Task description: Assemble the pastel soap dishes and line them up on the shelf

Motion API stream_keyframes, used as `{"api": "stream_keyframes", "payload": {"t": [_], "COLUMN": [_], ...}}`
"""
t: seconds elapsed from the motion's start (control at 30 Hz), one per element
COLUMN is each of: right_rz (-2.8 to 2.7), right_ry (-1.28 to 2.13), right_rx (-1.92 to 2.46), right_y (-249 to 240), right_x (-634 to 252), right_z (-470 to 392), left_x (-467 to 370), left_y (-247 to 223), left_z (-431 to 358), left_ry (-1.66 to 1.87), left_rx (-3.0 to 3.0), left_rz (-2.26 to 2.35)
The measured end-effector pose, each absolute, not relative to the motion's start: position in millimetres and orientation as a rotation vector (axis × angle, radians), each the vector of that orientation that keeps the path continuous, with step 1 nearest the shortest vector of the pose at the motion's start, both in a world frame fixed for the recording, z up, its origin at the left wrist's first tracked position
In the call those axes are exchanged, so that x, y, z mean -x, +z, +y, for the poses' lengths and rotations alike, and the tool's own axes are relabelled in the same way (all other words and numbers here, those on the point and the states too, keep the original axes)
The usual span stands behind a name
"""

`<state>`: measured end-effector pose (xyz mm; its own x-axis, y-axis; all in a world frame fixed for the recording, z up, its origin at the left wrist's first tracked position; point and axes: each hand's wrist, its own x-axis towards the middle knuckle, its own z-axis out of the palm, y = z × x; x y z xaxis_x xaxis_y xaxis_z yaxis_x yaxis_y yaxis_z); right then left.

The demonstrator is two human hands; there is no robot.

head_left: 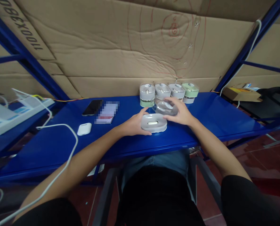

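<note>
My left hand (137, 123) is wrapped round the left end of a grey oval container (154, 126) near the table's front edge; a small pale oblong piece shows in its middle. Just behind and to the right, my right hand (181, 112) grips a clear lid (166, 107) with a pale label, held tilted above the table. Beyond the hands, oval boxes with clear lids stand in stacks against the cardboard: a grey one (147, 91) on a green one (147, 103), more grey ones (162, 90), and a green one (190, 90) at the right.
On the blue table (121, 141) to the left lie a dark phone (92, 107), a second phone with a lit, blurred screen (107, 112) and a white earbud case (84, 129). A white cable (76, 138) crosses over my left arm. Blue posts frame both sides.
</note>
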<state>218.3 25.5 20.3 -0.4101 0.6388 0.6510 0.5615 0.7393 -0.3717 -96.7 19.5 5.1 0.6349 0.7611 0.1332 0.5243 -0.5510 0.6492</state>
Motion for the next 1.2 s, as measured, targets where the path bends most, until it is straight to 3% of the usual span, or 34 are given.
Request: {"api": "stream_keyframes", "payload": {"t": [0.47, 1.0, 1.2], "right_rz": [-2.501, -2.551, -2.404], "right_ry": [0.146, 0.15, 0.003], "right_rx": [0.801, 0.82, 0.831], "right_y": [10.8, 4.0, 14.6], "right_x": [-188.6, -183.0, -183.8], "right_z": [12.9, 10.1, 5.8], "left_x": [102.9, 108.3, 105.1], "left_y": [3.2, 7.4, 12.2], "left_z": [27.4, 31.2, 29.6], "left_ry": [0.618, 0.608, 0.612], "left_rx": [-2.221, -2.33, -2.361], "left_rz": [0.965, 0.91, 0.936]}}
